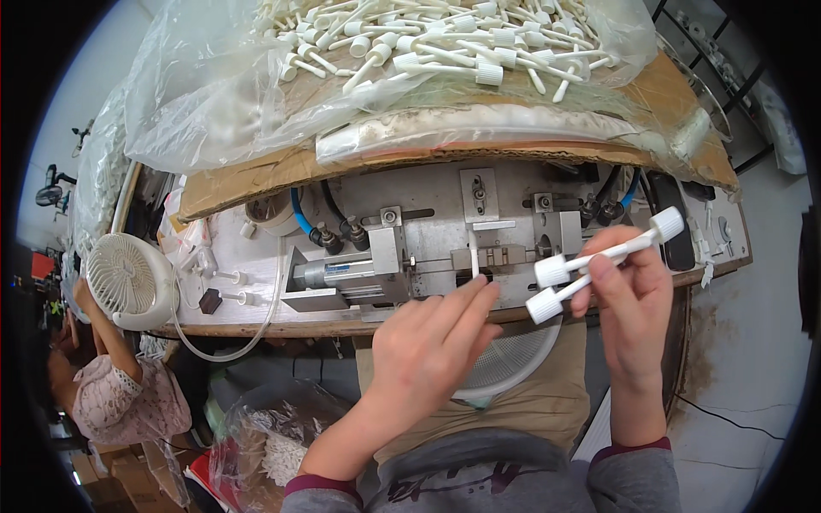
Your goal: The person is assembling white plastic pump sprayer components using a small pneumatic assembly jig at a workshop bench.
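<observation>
My left hand (432,342) reaches to the middle of the metal fixture (505,256), its fingers pressed together. From its fingertips a slim white plastic stem (475,254) points away toward a small metal plate (494,226); the near end of the stem is hidden by the fingers. My right hand (631,299) is raised to the right of the fixture, closed around a few white capped sticks. Two ribbed caps (545,304) stick out to the left, and another cap (667,224) points up to the right.
A big pile of white capped sticks (445,43) lies on plastic sheeting over cardboard (256,184) behind the fixture. An air cylinder (342,272) stands on the left. Further left is a white fan (128,278). A person (128,393) sits at far left. A plastic bag (274,436) stands below.
</observation>
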The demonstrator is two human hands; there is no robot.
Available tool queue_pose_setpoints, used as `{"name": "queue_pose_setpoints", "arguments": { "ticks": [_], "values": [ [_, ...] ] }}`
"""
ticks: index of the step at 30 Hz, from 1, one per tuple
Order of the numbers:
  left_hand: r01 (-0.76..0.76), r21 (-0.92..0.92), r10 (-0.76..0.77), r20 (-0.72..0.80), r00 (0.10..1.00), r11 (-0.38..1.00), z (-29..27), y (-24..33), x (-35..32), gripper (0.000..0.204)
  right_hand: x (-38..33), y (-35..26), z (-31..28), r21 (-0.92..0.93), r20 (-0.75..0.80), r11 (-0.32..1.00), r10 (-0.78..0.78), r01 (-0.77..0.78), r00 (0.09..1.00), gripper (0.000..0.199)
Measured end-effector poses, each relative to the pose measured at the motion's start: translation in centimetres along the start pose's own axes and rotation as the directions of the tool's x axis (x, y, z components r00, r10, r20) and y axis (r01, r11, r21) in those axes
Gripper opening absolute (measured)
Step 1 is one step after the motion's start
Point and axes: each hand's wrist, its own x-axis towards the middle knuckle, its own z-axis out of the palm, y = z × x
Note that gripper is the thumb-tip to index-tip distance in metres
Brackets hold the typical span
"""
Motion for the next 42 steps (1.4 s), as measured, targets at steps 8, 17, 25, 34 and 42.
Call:
{"name": "queue_pose_setpoints", "arguments": {
  "ticks": [8,17,25,34,42],
  "values": [
    [-0.221,-0.235,0.228,0.005,0.974,0.946,-2.6,1.6,-0.7,0.038,-0.7,0.5,0.8,-0.066,0.120,0.989,0.142,-0.135,0.982,0.016],
    [0.047,0.006,-0.047,0.002,0.999,0.999,0.3,0.3,-1.3,0.036,0.4,0.7,0.0,-0.039,-0.016,0.999,-0.038,0.038,0.999,0.017],
    [0.061,0.111,-0.075,0.129,0.989,0.992,0.4,0.1,-0.2,0.033,-0.4,-0.1,0.4,-0.076,0.008,0.997,0.025,-0.025,1.000,0.014],
    [-0.104,-0.386,0.070,-0.103,0.992,0.917,-1.0,1.4,-0.2,0.041,-1.3,0.5,0.5,0.014,0.195,0.951,0.299,-0.308,0.934,0.018],
    [0.124,-0.134,-0.130,-0.042,0.991,0.983,-0.4,0.8,-1.3,0.035,-0.5,-0.1,-0.6,-0.182,0.042,0.980,-0.077,0.083,0.996,0.027]
  ]
}}
